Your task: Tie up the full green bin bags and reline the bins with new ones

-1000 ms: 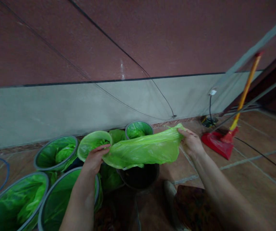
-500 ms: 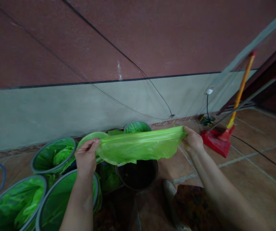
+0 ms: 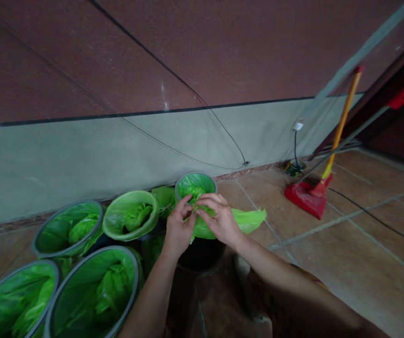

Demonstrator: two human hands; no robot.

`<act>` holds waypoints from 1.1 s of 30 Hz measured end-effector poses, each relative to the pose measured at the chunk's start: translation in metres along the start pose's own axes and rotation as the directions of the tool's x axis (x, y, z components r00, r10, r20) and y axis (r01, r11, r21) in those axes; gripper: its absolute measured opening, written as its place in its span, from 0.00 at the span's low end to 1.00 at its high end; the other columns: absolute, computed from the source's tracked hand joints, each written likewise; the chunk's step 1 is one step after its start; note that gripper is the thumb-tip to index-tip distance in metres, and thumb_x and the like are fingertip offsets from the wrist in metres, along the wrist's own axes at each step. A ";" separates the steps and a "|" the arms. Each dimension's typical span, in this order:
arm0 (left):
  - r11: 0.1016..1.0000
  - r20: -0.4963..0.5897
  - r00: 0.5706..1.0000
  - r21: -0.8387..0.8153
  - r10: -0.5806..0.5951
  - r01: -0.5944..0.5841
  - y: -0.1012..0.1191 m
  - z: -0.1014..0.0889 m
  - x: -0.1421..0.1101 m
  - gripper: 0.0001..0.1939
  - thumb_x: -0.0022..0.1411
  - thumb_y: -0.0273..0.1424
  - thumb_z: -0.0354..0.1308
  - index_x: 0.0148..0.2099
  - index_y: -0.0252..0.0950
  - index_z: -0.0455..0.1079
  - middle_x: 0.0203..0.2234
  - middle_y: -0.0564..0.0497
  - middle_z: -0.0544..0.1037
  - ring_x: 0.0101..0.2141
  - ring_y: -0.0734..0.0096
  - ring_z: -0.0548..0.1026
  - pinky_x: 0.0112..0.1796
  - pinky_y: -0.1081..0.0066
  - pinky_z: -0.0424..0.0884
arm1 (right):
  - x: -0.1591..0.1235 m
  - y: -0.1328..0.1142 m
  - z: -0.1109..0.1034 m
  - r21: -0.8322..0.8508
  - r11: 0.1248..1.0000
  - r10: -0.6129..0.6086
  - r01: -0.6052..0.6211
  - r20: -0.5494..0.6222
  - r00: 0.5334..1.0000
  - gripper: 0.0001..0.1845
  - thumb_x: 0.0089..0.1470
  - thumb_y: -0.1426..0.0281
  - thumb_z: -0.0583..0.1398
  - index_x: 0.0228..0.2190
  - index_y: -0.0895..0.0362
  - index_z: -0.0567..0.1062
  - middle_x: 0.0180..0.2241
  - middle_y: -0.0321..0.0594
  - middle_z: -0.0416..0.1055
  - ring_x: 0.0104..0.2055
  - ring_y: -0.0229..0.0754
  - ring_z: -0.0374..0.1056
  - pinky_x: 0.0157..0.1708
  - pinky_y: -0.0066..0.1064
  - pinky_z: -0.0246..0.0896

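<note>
The bag (image 3: 249,219), stretched wide in the earlier frame, is now gathered above the bin (image 3: 202,258), free end extending past the right hand (image 3: 222,221). The left hand (image 3: 180,224) meets it, both pinching the bag between nearly closed fingertips.

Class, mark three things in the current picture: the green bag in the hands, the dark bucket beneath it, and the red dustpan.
Green bag (image 3: 247,219): head view, on its loose end.
Dark bucket (image 3: 202,256): head view, on its shadowed inside.
Red dustpan (image 3: 303,199): head view, on the flat pan.
</note>
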State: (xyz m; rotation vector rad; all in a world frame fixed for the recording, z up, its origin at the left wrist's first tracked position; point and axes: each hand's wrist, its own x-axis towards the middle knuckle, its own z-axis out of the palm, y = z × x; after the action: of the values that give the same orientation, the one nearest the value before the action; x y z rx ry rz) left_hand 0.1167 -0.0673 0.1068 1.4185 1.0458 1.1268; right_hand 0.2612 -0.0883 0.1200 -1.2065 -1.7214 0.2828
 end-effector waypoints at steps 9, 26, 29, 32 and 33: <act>0.960 0.206 0.979 0.275 -0.004 -0.054 -0.010 0.005 -0.003 0.12 0.58 0.32 0.56 0.44 0.36 0.75 0.32 0.51 0.80 0.36 0.65 0.76 0.41 0.69 0.69 | 0.008 0.007 -0.022 0.236 0.971 0.069 -0.046 -0.092 0.993 0.07 0.59 0.66 0.60 0.33 0.52 0.78 0.35 0.39 0.76 0.40 0.42 0.70 0.44 0.36 0.64; 0.519 0.149 0.986 0.850 -0.074 -0.090 -0.028 -0.045 -0.009 0.28 0.57 0.24 0.52 0.61 0.38 0.66 0.45 0.41 0.80 0.44 0.54 0.78 0.52 0.60 0.66 | 0.026 0.099 -0.142 0.358 0.933 0.339 -0.031 -0.849 0.404 0.11 0.47 0.63 0.64 0.28 0.59 0.73 0.26 0.32 0.66 0.29 0.35 0.63 0.34 0.30 0.62; 0.596 0.144 0.988 0.788 0.062 -0.153 -0.020 -0.054 -0.009 0.32 0.55 0.27 0.58 0.63 0.42 0.64 0.52 0.44 0.77 0.51 0.53 0.74 0.62 0.56 0.53 | 0.023 0.105 -0.142 0.351 0.931 0.360 -0.095 -0.853 0.378 0.11 0.47 0.63 0.63 0.28 0.58 0.73 0.26 0.31 0.66 0.28 0.35 0.63 0.34 0.31 0.62; 0.660 0.036 0.991 0.742 0.132 -0.114 -0.007 -0.061 -0.010 0.36 0.51 0.29 0.63 0.63 0.44 0.63 0.53 0.44 0.76 0.54 0.50 0.72 0.64 0.51 0.41 | 0.023 0.108 -0.138 0.307 0.940 0.341 -0.149 -0.845 0.413 0.11 0.48 0.62 0.63 0.29 0.58 0.74 0.27 0.32 0.67 0.29 0.36 0.64 0.35 0.31 0.63; 0.687 -0.020 0.989 0.722 0.146 -0.087 -0.003 -0.063 -0.010 0.37 0.50 0.29 0.64 0.64 0.44 0.63 0.52 0.45 0.77 0.54 0.49 0.72 0.64 0.50 0.39 | 0.024 0.107 -0.136 0.304 0.941 0.338 -0.148 -0.835 0.433 0.11 0.49 0.62 0.63 0.29 0.58 0.74 0.27 0.32 0.67 0.29 0.36 0.64 0.35 0.31 0.63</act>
State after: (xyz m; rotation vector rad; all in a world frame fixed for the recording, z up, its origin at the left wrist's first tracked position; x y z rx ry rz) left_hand 0.0525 -0.0655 0.1071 2.0971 1.5809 0.8819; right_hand 0.4329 -0.0606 0.1317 -1.1443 -0.5639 -0.0430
